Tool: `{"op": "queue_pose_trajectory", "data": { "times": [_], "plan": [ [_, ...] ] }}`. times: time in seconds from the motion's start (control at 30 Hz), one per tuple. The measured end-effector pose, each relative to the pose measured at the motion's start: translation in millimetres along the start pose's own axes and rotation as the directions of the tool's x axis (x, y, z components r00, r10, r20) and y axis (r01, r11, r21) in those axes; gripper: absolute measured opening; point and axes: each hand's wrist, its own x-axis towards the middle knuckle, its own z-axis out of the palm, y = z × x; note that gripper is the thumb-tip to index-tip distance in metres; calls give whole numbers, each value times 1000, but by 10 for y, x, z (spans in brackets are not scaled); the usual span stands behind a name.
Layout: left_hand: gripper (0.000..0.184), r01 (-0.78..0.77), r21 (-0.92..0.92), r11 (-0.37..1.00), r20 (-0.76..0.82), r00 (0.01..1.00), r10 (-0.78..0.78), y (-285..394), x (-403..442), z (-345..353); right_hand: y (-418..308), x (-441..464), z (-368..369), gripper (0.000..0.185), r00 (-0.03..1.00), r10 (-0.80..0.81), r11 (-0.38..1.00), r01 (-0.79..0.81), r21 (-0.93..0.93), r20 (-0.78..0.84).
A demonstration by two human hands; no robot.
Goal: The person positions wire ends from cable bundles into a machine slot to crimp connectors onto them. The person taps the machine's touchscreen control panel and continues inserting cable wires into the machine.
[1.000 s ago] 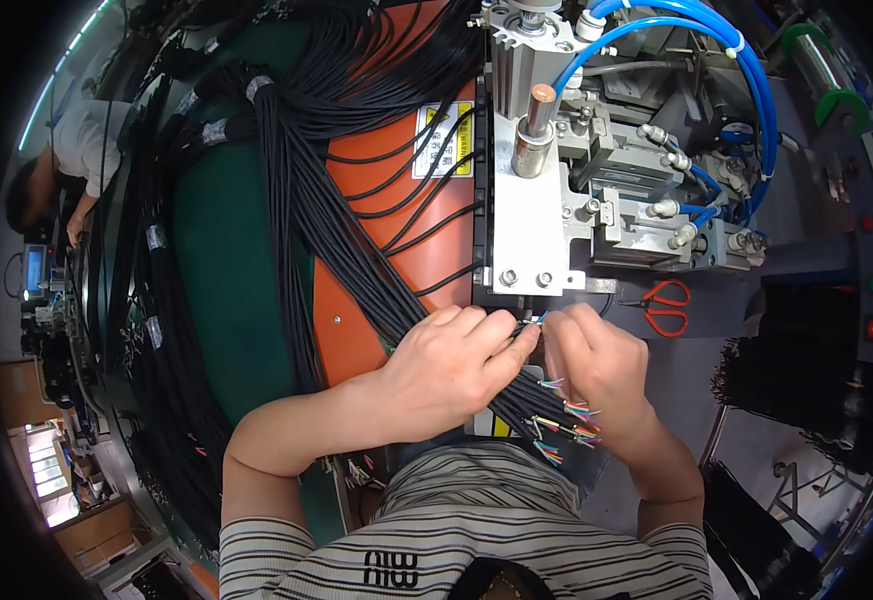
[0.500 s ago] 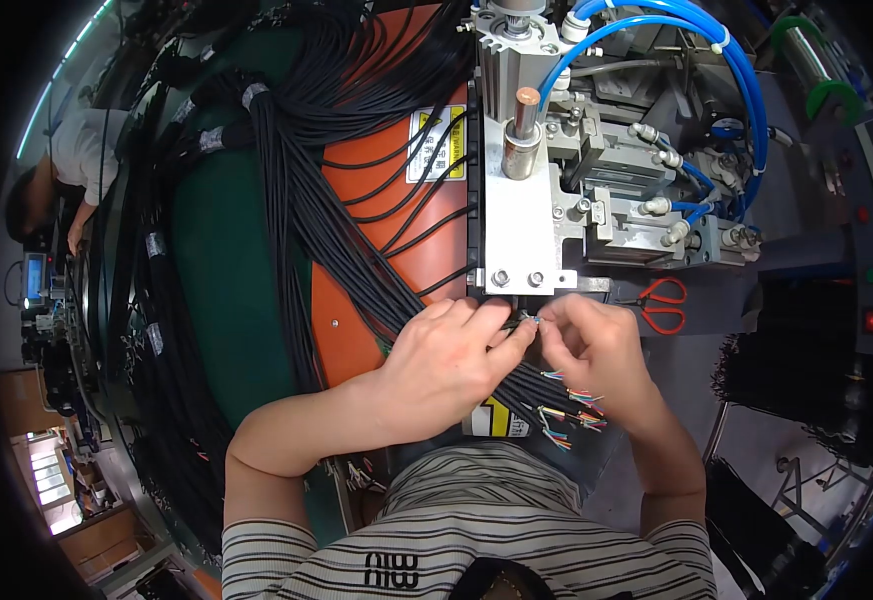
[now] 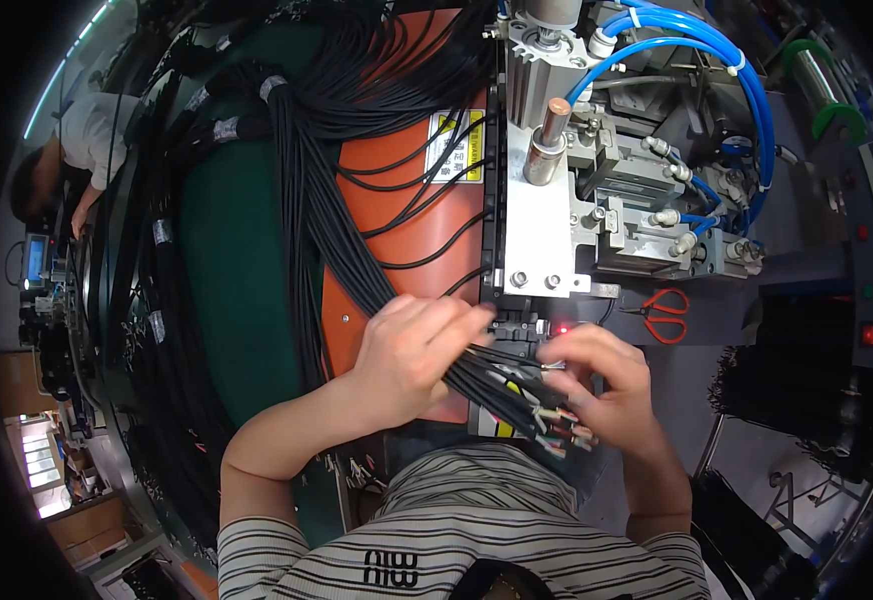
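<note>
Cable bundle (image 3: 342, 250) crossing the orange panel (image 3: 345, 340), left hand (image 3: 412, 352) and right hand (image 3: 602, 385) now parted.
Half a second ago both met below the metal plate (image 3: 537, 240); now the left lies over the bundle near the panel's lower edge, and the right is half-curled, thumb and forefinger narrowly apart, beside the coloured wire ends (image 3: 555, 442). I cannot tell whether either grips anything. The dark fixture (image 3: 517, 328), covered before, shows, a red light (image 3: 563, 330) glowing at its right end.
</note>
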Motion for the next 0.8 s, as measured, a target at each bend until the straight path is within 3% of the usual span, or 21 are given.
{"op": "queue_pose_trajectory", "data": {
  "times": [0.03, 0.07, 0.1, 0.17, 0.2, 0.3, 0.33, 0.43, 0.47, 0.57, 0.6, 0.63, 0.7, 0.8],
  "plan": [
    [33, -38, -31, 999, -27, 999, 37, 21, 16, -2, -28, -1, 7, 17, 992, -119, 992, 118, 37, 31],
    [33, -37, -32, 999, -27, 999, 36, 50, 26, -9, -50, 0, 24, 17, 993, -117, 993, 116, 37, 32],
    [31, -44, -64, 997, -15, 999, 43, 86, 32, -21, -71, 4, 48, 16, 1000, 20, 976, -23, 215, 16],
    [26, -61, -126, 990, 6, 998, 62, 132, 52, -31, -97, 19, 80, 16, 957, 286, 797, -270, 540, 55],
    [26, -62, -126, 990, 5, 998, 63, 139, 67, -17, -79, 27, 65, 16, 957, 286, 798, -269, 539, 55],
    [30, -38, -145, 989, 14, 999, 41, 151, 114, 24, 32, 70, -32, 11, 844, 383, 354, -510, 784, 376],
    [30, -40, -144, 989, 17, 999, 42, 150, 117, 44, 37, 83, -46, 11, 845, 382, 353, -508, 786, 374],
    [29, -115, -139, 984, -16, 993, 113, 136, 99, 119, 25, 107, -82, 6, 830, 436, 649, -558, 518, 348],
    [29, -113, -139, 984, -17, 994, 112, 140, 99, 121, 22, 93, -76, 6, 829, 437, 648, -559, 517, 349],
    [29, -88, -131, 987, -16, 996, 87, 145, 112, 118, 3, 25, -32, 7, 966, 220, 949, -244, 200, 135],
    [29, -91, -132, 987, -15, 996, 90, 149, 127, 112, 2, 32, -35, 7, 966, 220, 949, -244, 200, 132],
    [29, -133, -84, 988, -26, 991, 131, 161, 149, 100, 1, 51, -40, 7, 925, 329, 823, -379, 423, 189],
    [30, -216, 19, 976, -43, 975, 217, 168, 197, 82, 5, 97, -49, 7, 808, 460, 381, -554, 740, 368],
    [27, -109, -31, 994, 1, 994, 109, 195, 151, 105, -43, 13, 50, 15, 856, 447, 476, -474, 740, 260]
  ]
}}
